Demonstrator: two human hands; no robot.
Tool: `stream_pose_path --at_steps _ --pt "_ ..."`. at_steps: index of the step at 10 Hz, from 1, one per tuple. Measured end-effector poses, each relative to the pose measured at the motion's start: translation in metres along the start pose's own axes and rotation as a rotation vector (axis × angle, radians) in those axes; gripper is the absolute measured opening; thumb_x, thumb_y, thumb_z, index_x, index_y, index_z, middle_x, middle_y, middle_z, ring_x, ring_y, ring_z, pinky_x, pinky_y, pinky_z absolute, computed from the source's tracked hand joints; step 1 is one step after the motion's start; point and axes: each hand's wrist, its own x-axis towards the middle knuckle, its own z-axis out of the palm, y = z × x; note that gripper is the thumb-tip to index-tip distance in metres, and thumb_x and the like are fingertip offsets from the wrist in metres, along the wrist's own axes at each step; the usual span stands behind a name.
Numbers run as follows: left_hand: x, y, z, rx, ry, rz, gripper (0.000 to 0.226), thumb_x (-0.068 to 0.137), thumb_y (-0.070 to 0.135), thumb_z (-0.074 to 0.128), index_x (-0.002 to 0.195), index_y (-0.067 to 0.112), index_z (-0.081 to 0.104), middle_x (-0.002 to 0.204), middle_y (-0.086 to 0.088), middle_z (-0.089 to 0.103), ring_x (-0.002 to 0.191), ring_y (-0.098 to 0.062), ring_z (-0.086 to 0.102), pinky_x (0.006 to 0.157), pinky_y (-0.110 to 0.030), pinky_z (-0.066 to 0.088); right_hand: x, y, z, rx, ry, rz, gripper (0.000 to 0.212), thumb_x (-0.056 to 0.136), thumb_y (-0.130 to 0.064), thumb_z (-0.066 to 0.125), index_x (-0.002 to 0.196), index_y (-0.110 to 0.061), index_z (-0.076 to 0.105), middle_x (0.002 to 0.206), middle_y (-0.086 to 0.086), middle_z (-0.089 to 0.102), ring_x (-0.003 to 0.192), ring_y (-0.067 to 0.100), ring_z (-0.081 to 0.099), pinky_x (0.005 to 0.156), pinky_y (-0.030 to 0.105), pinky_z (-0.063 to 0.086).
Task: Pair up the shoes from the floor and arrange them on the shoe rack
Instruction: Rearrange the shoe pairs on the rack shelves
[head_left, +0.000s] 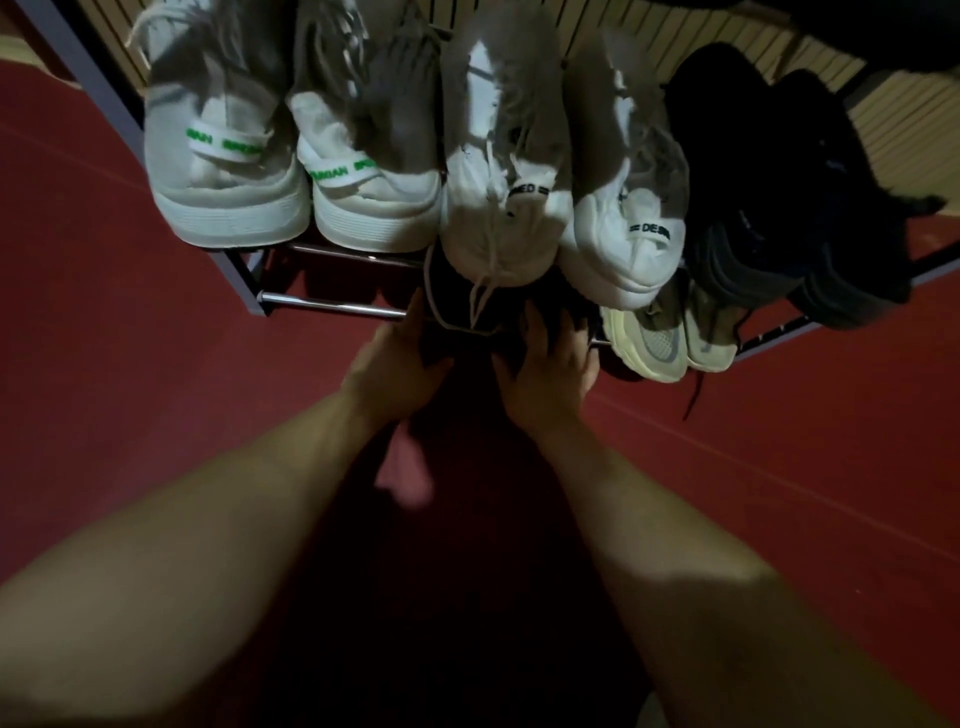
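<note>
A person crouched before the shoe rack (332, 306) guides a dark pair (452, 312) onto its lower shelf, the left hand (402, 358) cupping the outer side of one shoe and the right hand (545, 364) draped over the other, its fingers (535, 322) spread and curved down across the upper. Holding one shoe in each hand seems meant to keep the two side by side as they go in, heels toward the front of the rack. The light is dim, and how far the pair already sits on the bars cannot be told. On the rack's top shelf, heels outward, stand a white pair with green lettering (228, 171) at the left end, a white pair with black lettering (623, 244) in the middle, directly above the hands, and a black pair (753, 249) at the right end. A pale yellowish pair (654, 338) sits on the lower shelf just to the right of the dark pair, leaving the rack's lower left stretch open above the red floor (156, 364). Judged from this, the sorting looks nearly complete.
</note>
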Motion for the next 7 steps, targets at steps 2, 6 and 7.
stream_pose_path --at_steps 2,6,7 --pt "0.020 0.010 0.020 -0.185 -0.009 0.050 0.080 0.085 0.036 0.061 0.150 0.014 0.020 0.147 -0.005 0.040 0.134 -0.017 0.038 0.107 -0.026 0.032 -0.021 0.016 0.002 0.280 0.155 0.091 0.072 0.090 -0.046 0.053 0.150 -0.022 0.022 0.156 0.015 0.015 0.144 0.029 0.014 0.113 0.040 0.022" --pt "0.027 0.052 0.028 -0.738 0.165 -0.211 0.053 0.091 -0.002 0.050 0.141 0.009 0.034 0.129 -0.013 0.054 0.109 -0.024 0.060 0.091 -0.034 0.052 0.022 0.015 -0.005 1.318 0.082 0.574 0.066 0.087 -0.003 0.054 0.142 -0.018 0.021 0.131 0.011 0.050 0.114 0.025 0.054 0.100 0.046 0.046" --pt "0.019 0.047 0.021 -0.831 0.158 -0.261 0.048 0.093 -0.003 0.047 0.139 0.006 0.037 0.131 -0.014 0.052 0.101 -0.021 0.056 0.085 -0.033 0.053 0.015 0.001 -0.009 1.426 0.103 0.580 0.067 0.085 0.005 0.054 0.141 -0.013 0.022 0.123 0.013 0.052 0.105 0.025 0.056 0.090 0.039 0.051"
